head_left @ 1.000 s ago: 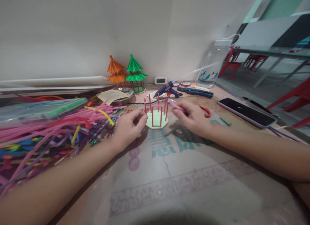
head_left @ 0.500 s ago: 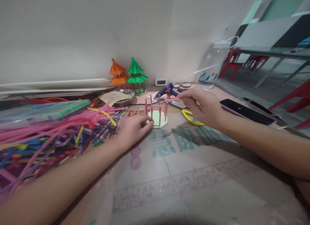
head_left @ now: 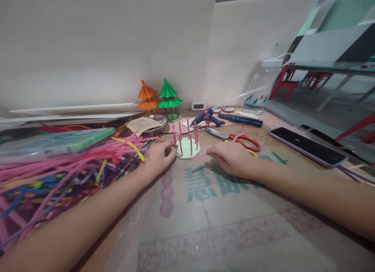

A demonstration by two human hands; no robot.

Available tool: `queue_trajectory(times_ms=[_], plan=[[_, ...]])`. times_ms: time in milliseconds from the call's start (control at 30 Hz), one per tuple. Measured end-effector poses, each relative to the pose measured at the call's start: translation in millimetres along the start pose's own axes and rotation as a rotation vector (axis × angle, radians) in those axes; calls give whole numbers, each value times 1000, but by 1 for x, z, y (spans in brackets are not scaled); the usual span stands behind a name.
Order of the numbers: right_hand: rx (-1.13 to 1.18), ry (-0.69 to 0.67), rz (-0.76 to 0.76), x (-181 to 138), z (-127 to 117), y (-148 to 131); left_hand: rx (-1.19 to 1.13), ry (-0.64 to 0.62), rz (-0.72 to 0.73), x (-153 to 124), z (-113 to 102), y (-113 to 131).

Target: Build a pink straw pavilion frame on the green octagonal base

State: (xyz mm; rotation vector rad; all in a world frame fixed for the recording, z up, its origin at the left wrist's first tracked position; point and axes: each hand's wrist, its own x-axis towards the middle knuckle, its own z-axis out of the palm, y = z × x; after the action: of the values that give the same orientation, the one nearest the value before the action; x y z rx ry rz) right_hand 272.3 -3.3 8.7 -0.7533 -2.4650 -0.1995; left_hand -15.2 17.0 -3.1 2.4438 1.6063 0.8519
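Note:
A small pale green base (head_left: 186,150) with several upright pink posts (head_left: 191,144) stands on the table between my hands. My left hand (head_left: 156,157) rests at the base's left edge, thumb and fingers pinched against it; the exact contact is partly hidden. To the right, my right hand (head_left: 234,158) is closed on a pink pipe cleaner (head_left: 200,156). One end of it runs low toward the base's front right edge, and a pink length also sticks up behind the hand.
Behind the base lie a blue glue gun (head_left: 205,116), orange-handled scissors (head_left: 244,141) and a blue tool (head_left: 241,120). Orange (head_left: 147,96) and green (head_left: 170,98) pagoda models stand by the wall. Pipe cleaners (head_left: 58,166) heap up left; a phone (head_left: 306,145) and a bottle (head_left: 260,86) are right.
My right hand has come down from beside the post tops to table level, carrying the pink pipe cleaner. My left hand stays by the base. The view has shifted slightly.

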Motion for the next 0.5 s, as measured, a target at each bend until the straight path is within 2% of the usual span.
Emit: queue_trajectory(times_ms=[167, 267, 400, 500], plan=[[28, 89, 94, -1, -5, 2, -30, -9, -14, -1, 2, 2], [93, 99, 183, -1, -8, 1, -80, 36, -28, -2, 1, 3], [160, -12, 287, 2, -5, 0, -142, 124, -47, -8, -4, 8], [178, -80, 371, 10, -2, -1, -155, 123, -17, -13, -5, 12]])
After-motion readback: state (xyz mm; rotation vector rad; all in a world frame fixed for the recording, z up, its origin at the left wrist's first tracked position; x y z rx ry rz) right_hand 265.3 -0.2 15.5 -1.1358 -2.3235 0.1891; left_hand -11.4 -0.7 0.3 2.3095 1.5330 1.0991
